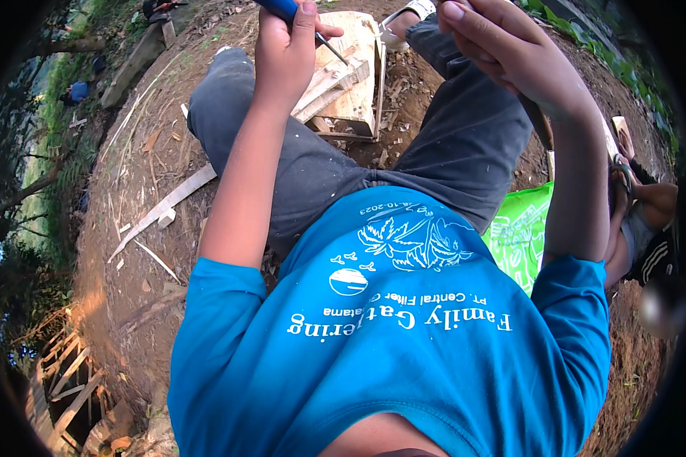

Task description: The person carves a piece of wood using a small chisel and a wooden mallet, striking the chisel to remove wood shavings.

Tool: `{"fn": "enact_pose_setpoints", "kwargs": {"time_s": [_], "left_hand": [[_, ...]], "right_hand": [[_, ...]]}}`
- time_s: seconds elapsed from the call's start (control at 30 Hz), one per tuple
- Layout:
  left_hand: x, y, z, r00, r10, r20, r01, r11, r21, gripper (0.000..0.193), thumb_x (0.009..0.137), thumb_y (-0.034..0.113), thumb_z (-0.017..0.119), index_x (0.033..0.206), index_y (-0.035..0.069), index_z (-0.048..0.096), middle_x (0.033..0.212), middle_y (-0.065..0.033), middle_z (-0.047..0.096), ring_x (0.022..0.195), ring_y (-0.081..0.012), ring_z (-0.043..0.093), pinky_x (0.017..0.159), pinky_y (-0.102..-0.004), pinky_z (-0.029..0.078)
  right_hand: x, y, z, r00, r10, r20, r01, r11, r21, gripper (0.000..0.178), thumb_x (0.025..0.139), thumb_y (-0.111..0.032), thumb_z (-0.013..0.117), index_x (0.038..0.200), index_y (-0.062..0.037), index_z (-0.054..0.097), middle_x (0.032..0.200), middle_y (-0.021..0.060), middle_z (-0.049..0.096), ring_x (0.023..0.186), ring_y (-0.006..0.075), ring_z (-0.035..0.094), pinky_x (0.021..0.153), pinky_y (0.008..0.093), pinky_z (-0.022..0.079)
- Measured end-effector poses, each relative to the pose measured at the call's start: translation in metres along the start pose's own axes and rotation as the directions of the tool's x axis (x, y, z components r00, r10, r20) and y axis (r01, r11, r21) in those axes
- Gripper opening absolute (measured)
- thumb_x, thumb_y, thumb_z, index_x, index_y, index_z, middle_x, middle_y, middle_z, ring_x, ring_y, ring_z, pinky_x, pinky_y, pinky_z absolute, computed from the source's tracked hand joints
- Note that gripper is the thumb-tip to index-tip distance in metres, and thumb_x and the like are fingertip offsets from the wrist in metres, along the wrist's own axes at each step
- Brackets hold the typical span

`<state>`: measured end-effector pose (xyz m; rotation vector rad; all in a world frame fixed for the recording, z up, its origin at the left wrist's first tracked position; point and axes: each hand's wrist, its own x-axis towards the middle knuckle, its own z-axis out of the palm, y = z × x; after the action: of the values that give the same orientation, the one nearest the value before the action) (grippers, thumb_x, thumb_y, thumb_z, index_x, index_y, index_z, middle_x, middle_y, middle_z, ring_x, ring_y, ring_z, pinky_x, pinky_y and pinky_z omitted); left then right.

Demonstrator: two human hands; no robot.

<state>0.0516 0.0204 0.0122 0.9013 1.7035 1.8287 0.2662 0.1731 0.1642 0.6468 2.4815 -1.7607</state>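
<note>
My left hand point(286, 47) is closed around the blue handle of a chisel point(280, 7). Its thin metal shaft slants down to the right, and the tip meets a pale wooden strip point(329, 87). That strip lies on a light wooden block point(351, 30) between my legs. Raised at the upper right, my right hand point(503, 53) grips a tool with a dark handle point(537, 123). The handle's end sticks out below the hand, while the tool's head is out of view.
Wood chips and offcuts litter the brown soil, with a long pale slat point(168, 207) on the left. A bright green bag point(522, 232) lies by my right side. Another person's legs point(633, 206) show at the far right. Broken sticks point(68, 373) pile up at lower left.
</note>
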Motion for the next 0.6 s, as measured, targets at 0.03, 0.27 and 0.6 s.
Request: {"fn": "enact_pose_setpoints", "kwargs": {"time_s": [0.03,0.27,0.6], "left_hand": [[0.004,-0.003,-0.001,1.000,0.016,-0.003,-0.016,0.999,0.044,0.026,0.111,0.028,0.050,0.117,0.003,0.046,0.088,-0.0033,0.057,0.078,-0.0157,0.069,0.071,-0.0303,0.056],[0.018,-0.006,0.012,0.995,0.077,0.056,-0.091,0.942,0.323,0.026,0.109,0.026,0.054,0.114,0.001,0.051,0.083,-0.0070,0.062,0.072,-0.0172,0.069,0.067,-0.0330,0.055],[0.022,0.005,0.018,0.996,0.010,0.090,-0.047,0.906,0.421,0.027,0.107,0.026,0.056,0.114,0.000,0.054,0.080,-0.0092,0.066,0.073,-0.0211,0.071,0.067,-0.0361,0.055]], "right_hand": [[0.001,0.000,0.000,1.000,0.001,0.014,-0.001,1.000,0.017,0.034,0.112,-0.037,0.048,0.107,-0.0067,0.063,0.074,-0.0083,0.050,0.059,0.0019,0.043,0.051,0.0209,0.036],[0.004,0.000,0.002,1.000,0.006,0.026,-0.007,1.000,0.025,0.033,0.112,-0.037,0.048,0.102,-0.0078,0.062,0.073,-0.0079,0.051,0.059,0.0023,0.043,0.052,0.0214,0.036],[0.005,0.000,-0.004,0.997,-0.072,0.015,0.072,0.997,-0.013,0.034,0.111,-0.038,0.049,0.100,-0.0083,0.061,0.071,-0.0076,0.049,0.057,0.0023,0.042,0.050,0.0216,0.036]]}}
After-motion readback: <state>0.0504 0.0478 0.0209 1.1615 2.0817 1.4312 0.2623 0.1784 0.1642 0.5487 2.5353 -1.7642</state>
